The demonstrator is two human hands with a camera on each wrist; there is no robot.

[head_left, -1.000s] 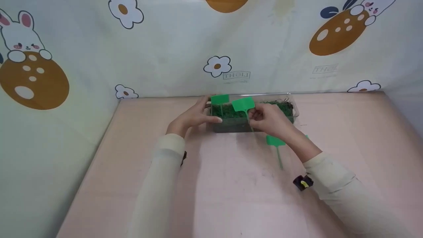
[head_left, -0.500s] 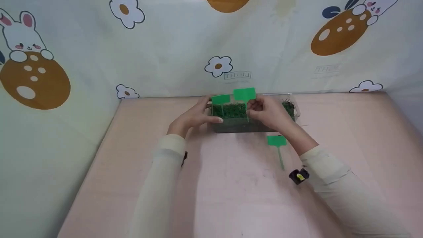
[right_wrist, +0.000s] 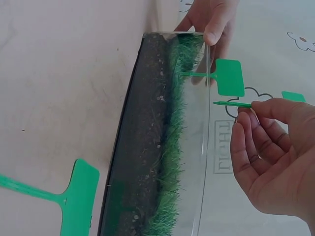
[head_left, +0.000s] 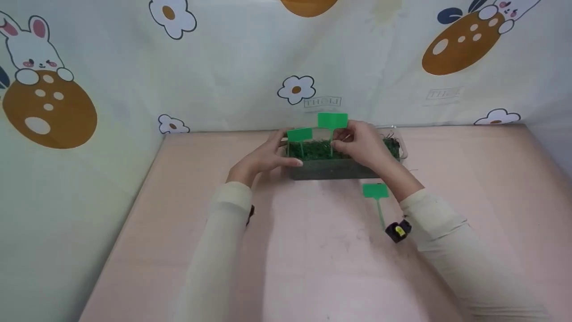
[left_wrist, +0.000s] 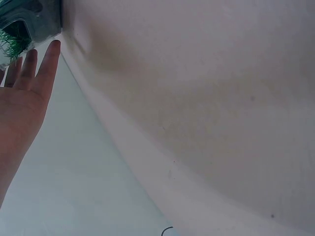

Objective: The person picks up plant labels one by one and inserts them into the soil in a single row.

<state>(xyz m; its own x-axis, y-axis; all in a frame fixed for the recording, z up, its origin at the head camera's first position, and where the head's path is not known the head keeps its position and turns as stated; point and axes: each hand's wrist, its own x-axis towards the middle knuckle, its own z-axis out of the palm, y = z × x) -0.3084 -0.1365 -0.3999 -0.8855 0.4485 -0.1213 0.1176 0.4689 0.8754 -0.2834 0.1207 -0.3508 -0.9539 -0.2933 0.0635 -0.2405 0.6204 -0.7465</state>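
Observation:
A clear plastic planter box holds dark soil topped with green grass. My left hand grips its left end, thumb at the front wall; the left wrist view catches the fingers beside that end. One green plant label stands upright in the grass near the left hand. My right hand pinches a second green plant label by its stem, blade up; in the right wrist view its pointed tip is just above the box rim. A third plant label lies on the table in front.
The box stands on a pale pink tabletop, close to the back edge. Behind it hangs a light curtain printed with flowers and rabbits. A small black wrist camera sits under the right sleeve.
My right hand has raised its plant label, turned it upright and brought it back over the grass from in front of the box. My left hand stays at the box's left end.

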